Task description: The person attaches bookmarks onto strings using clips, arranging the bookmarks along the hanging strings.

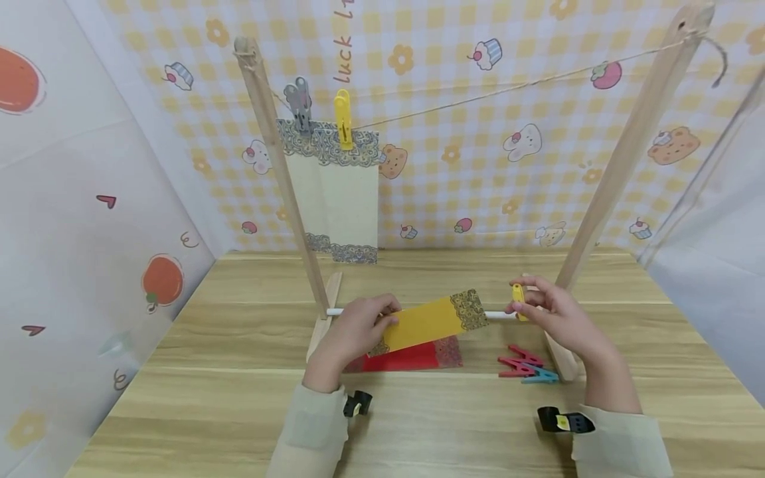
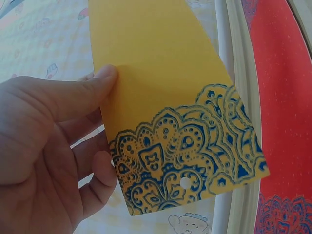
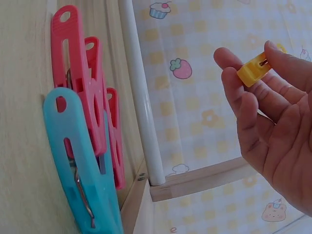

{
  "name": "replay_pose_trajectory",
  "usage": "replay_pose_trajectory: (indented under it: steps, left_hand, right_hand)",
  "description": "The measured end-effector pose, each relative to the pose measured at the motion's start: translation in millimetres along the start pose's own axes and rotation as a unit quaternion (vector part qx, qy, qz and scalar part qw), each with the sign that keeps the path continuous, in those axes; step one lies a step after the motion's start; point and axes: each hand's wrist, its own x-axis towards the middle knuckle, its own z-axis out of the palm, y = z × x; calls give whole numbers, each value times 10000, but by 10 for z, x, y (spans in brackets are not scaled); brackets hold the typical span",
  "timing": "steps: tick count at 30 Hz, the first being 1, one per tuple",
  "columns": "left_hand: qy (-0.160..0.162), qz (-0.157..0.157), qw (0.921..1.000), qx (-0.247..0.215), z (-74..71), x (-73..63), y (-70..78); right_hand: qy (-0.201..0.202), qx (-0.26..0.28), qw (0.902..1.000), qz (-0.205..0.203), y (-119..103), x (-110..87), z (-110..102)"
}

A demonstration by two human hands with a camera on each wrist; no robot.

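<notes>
In my left hand I pinch a yellow card between thumb and fingers, near one end. Dark lace patterns band both its ends, and the left wrist view shows a small punched hole in the nearer band. Tilted, the card overlaps a red card lying on the table. My right hand holds a yellow clothespin between thumb and fingers, to the right of the yellow card. Below that hand lie several clothespins, pink and blue.
A string runs between two wooden posts. Cream cards hang at its left end under a grey clothespin and a yellow one. A white rod joins the posts low down, behind the hands.
</notes>
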Motion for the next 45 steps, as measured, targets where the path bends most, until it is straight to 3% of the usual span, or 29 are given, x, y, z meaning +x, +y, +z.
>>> replay_pose_trajectory:
  steps: [10,33,45]
  left_hand:
    - [111,-12,9999,-84,-39,-23,43]
    - [465,371,9973,-428,-186,-62,68]
    - [652,115,9957,-645,-237,-45,46]
  right_hand:
    - [418,31,9989,-209,-92,30,54]
    - [1049,-31,9903,-909,-326,81,212]
    - [1134,-159,9876,-1075,-482,127,257]
